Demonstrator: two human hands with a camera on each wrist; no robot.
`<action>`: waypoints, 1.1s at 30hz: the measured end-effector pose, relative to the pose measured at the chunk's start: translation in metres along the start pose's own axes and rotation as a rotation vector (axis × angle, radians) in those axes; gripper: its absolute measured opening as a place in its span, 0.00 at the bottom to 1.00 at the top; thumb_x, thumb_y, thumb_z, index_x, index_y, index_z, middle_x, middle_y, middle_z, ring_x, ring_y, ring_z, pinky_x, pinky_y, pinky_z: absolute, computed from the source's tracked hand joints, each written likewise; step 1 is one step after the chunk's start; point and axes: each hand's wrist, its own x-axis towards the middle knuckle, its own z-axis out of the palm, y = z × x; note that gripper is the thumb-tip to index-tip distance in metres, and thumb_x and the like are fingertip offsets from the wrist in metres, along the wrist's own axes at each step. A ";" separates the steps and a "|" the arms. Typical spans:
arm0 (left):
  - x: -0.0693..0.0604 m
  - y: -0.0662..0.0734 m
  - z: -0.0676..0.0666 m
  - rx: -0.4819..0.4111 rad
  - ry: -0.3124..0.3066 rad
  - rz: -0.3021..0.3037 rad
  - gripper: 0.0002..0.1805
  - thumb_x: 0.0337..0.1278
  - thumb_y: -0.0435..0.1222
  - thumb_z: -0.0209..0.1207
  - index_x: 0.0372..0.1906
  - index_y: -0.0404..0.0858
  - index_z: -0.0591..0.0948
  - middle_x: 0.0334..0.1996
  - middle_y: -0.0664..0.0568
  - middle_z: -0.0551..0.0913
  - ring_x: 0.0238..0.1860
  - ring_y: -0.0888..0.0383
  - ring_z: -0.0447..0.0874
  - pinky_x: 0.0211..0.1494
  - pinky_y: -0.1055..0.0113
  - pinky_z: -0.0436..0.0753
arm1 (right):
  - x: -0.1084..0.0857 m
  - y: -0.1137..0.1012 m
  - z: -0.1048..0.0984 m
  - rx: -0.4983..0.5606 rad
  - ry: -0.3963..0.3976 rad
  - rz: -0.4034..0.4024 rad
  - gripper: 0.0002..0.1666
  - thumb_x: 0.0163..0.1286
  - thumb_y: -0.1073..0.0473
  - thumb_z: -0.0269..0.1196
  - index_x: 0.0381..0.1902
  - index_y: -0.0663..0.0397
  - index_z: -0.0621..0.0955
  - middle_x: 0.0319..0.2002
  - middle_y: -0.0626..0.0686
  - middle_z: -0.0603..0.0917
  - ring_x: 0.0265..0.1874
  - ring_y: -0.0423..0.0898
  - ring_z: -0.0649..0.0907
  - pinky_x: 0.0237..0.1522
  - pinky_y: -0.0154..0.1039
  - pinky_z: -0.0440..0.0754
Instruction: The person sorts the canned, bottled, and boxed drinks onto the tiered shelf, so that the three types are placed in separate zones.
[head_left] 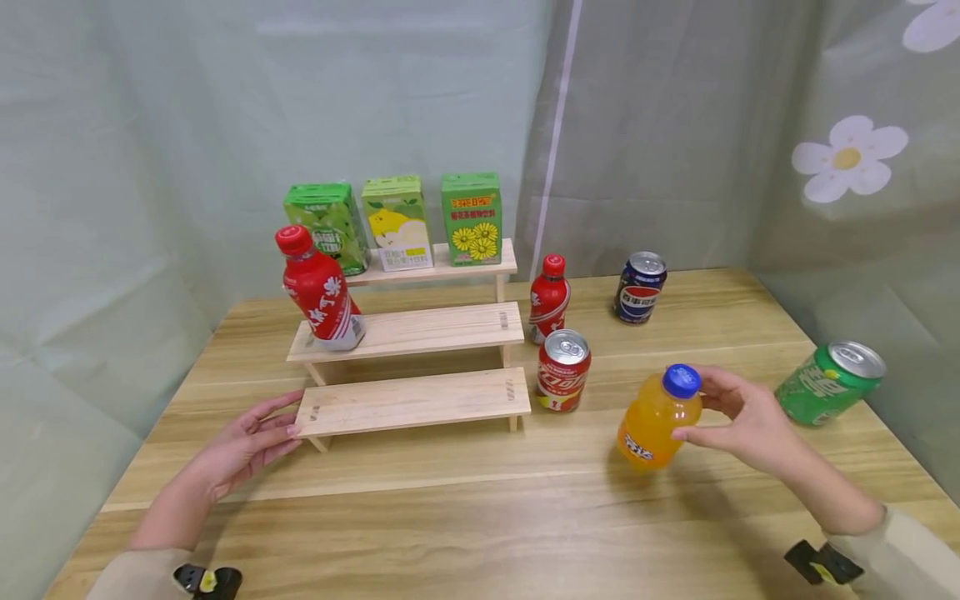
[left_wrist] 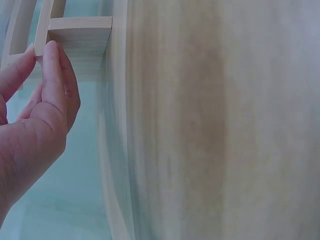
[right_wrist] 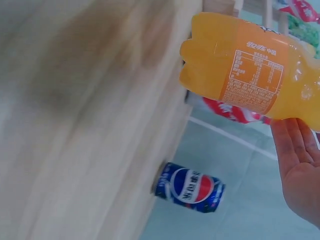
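My left hand (head_left: 247,448) pinches the left end of the lowest step of a three-step wooden shelf (head_left: 412,402) between thumb and fingers. The left wrist view shows the fingertips of that hand (left_wrist: 47,95) at the shelf's end (left_wrist: 80,23). On the right, my right hand (head_left: 757,425) holds an orange drink bottle (head_left: 651,425) with a blue cap, thumb and fingers around its upper part. The bottle leans; whether its base touches the table I cannot tell. In the right wrist view the hand (right_wrist: 300,170) is beside the bottle (right_wrist: 240,62).
A red bottle (head_left: 318,292) stands on the middle step, three green cartons (head_left: 472,221) on the top step. Right of the shelf are a small red bottle (head_left: 550,300) and a red can (head_left: 563,375). A blue can (head_left: 640,290) and green can (head_left: 825,385) stand farther right.
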 end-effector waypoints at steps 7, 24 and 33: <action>0.000 0.001 0.000 0.006 0.010 -0.004 0.26 0.65 0.30 0.55 0.63 0.55 0.69 0.45 0.66 0.78 0.48 0.66 0.81 0.55 0.69 0.82 | 0.014 -0.020 0.000 -0.015 0.011 0.010 0.34 0.45 0.75 0.73 0.52 0.68 0.75 0.44 0.28 0.79 0.39 0.28 0.80 0.43 0.18 0.79; 0.000 0.001 0.000 0.018 0.010 -0.002 0.25 0.65 0.30 0.55 0.62 0.57 0.70 0.45 0.66 0.78 0.48 0.65 0.82 0.55 0.69 0.82 | 0.058 -0.077 0.021 0.030 -0.038 0.018 0.35 0.49 0.69 0.73 0.56 0.66 0.75 0.49 0.59 0.81 0.42 0.35 0.81 0.44 0.22 0.81; -0.001 0.000 0.000 0.017 0.012 -0.001 0.26 0.65 0.30 0.55 0.63 0.56 0.70 0.45 0.65 0.78 0.48 0.65 0.82 0.55 0.69 0.82 | 0.088 -0.105 0.043 0.060 -0.053 0.093 0.34 0.52 0.63 0.74 0.57 0.62 0.75 0.52 0.59 0.81 0.47 0.53 0.82 0.46 0.29 0.84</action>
